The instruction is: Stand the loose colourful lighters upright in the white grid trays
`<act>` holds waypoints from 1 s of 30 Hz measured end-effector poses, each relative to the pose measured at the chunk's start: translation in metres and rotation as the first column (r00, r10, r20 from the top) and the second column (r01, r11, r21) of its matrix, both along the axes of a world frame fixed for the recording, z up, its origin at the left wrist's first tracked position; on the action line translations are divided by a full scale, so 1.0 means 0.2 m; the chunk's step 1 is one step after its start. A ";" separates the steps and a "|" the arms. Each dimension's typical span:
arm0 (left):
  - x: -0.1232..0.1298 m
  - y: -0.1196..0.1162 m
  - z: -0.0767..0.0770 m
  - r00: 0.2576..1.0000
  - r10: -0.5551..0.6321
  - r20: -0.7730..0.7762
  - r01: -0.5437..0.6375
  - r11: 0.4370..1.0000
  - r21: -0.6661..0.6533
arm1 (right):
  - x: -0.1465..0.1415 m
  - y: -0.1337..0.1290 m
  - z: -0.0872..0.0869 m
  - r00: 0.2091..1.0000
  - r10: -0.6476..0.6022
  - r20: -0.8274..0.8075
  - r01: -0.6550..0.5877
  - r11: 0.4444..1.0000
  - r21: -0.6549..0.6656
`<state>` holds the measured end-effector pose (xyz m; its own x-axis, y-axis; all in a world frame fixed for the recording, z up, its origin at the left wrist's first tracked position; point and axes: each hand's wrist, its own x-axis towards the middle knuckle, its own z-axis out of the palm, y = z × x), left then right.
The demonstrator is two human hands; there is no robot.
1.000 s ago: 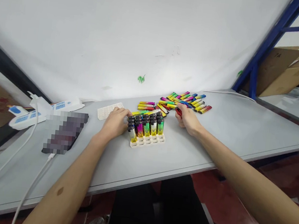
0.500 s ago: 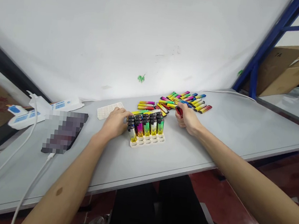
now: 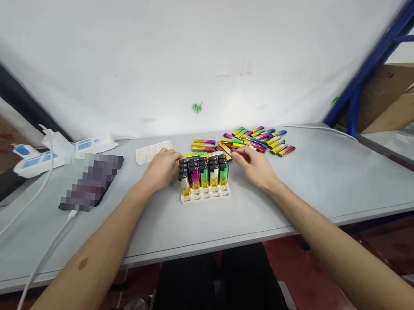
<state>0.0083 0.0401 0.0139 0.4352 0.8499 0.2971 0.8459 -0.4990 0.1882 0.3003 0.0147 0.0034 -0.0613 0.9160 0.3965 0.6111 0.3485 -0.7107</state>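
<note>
A white rack [image 3: 206, 194] with round holes stands on the table, with several upright lighters [image 3: 204, 175] in its back rows; its front row of holes shows bare. At the rack's left end is my left hand [image 3: 161, 171], closed with curled fingers against the rack and its lighters; the fingertips are partly hidden. My right hand [image 3: 255, 167] is just beyond the rack's right end, its fingers pinched around a red lighter that is mostly covered. Behind both lies a loose pile of colourful lighters [image 3: 255, 139] on their sides.
A second white holed rack [image 3: 151, 152] lies behind my left hand. On the left are a phone [image 3: 91, 182] with a white cable and a white power strip [image 3: 62, 155]. The white wall bounds the back, and a blue frame [image 3: 354, 106] and cardboard boxes [image 3: 394, 96] stand right.
My right hand has moved left from beside the pile toward the rack, with the red lighter in its fingers. My left hand stays at the rack's left end.
</note>
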 end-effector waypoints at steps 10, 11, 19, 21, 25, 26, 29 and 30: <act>0.02 -0.01 0.00 0.988 0.017 0.152 -0.024 0.999 0.044 | 0.01 0.02 -0.04 0.996 0.021 0.091 -0.024 0.999 0.030; 0.02 0.00 0.00 0.987 0.018 0.157 -0.025 0.999 0.045 | 0.01 0.02 -0.03 0.996 0.018 0.093 -0.022 0.999 0.036; 0.03 0.00 -0.01 0.983 0.026 0.180 -0.033 0.999 0.037 | 0.02 -0.05 0.06 0.991 -0.115 -0.062 0.128 0.955 0.268; 0.03 0.00 -0.01 0.982 0.023 0.187 -0.028 0.999 0.024 | -0.01 -0.12 0.12 0.984 -0.086 -0.154 0.135 0.932 0.337; 0.05 0.00 -0.01 0.983 0.009 0.181 -0.011 1.000 0.007 | -0.12 -0.28 0.26 0.996 0.020 -0.087 0.012 0.935 0.354; 0.05 0.00 -0.01 0.985 0.011 0.175 -0.012 1.000 0.004 | -0.16 -0.31 0.29 0.998 0.063 -0.015 -0.055 0.944 0.325; 0.05 -0.01 0.00 0.986 0.011 0.167 -0.013 1.000 0.006 | -0.28 -0.36 0.30 0.957 0.170 0.234 -0.224 0.949 0.223; 0.05 -0.01 0.00 0.985 0.008 0.170 -0.010 1.000 0.011 | -0.32 -0.36 0.28 0.933 0.183 0.310 -0.252 0.947 0.198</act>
<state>0.0181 0.0386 0.0139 0.3701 0.8497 0.3756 0.8067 -0.4944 0.3236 0.2373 -0.0572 0.0599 -0.3896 0.7526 0.5309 0.6653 0.6286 -0.4028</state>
